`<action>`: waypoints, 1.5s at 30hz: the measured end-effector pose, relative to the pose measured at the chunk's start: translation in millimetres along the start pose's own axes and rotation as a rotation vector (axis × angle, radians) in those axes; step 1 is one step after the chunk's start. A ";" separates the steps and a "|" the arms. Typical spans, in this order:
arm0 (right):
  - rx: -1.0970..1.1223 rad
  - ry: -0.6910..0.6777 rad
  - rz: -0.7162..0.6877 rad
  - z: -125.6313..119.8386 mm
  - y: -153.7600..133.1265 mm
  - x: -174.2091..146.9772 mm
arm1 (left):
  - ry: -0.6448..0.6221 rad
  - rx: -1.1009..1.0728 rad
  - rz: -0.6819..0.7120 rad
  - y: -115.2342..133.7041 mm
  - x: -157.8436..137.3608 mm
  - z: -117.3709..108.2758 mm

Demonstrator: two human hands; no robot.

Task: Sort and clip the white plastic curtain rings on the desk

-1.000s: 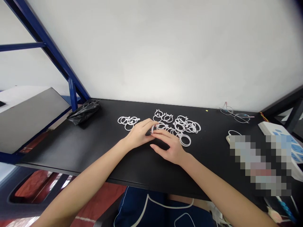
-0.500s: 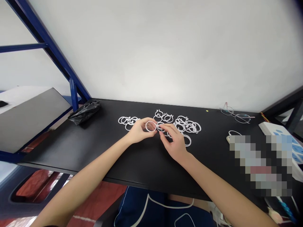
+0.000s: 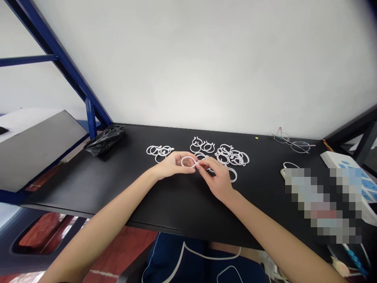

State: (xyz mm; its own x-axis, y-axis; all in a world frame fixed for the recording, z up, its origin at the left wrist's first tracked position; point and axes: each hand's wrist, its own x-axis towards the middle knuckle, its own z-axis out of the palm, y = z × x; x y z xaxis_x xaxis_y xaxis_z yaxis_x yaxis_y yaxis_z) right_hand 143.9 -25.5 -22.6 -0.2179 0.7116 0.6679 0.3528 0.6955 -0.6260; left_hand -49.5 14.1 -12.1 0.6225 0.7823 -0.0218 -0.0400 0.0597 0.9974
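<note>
Over the middle of the black desk, my left hand (image 3: 174,164) is closed with thumb and fingers around a white plastic curtain ring (image 3: 183,162). My right hand (image 3: 217,175) pinches the same ring at its right side, where its ends meet. Whether those ends are fastened is hidden by my fingertips. Behind my left hand lies a small group of white rings (image 3: 160,150). Beyond both hands are several rings with parted ends (image 3: 208,147), and a tangled pile of rings (image 3: 234,156) sits to their right. Another ring (image 3: 234,175) shows partly beside my right hand.
A crumpled black plastic bag (image 3: 105,140) lies at the desk's left end. Eyeglasses (image 3: 300,147) rest at the back right, near a white and blue box (image 3: 347,169). A blurred-out item (image 3: 321,204) lies on the right. A blue metal frame (image 3: 66,67) rises at left.
The held ring has tilted flatter and moved slightly lower. My right fingertips have come closer onto its end, and my left hand has shifted a little down.
</note>
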 end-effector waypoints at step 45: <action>0.118 -0.381 0.204 0.7 -3.5 -6.7 | 0.017 0.019 -0.007 -2.1 -0.1 20.0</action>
State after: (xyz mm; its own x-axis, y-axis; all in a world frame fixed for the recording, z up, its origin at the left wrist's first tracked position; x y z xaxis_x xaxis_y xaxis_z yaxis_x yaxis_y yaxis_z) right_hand 143.6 -32.6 -25.2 -0.4824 0.8058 0.3435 0.3217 0.5277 -0.7862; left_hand -33.8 1.4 -12.8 0.6090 0.7926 -0.0300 -0.0206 0.0536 0.9983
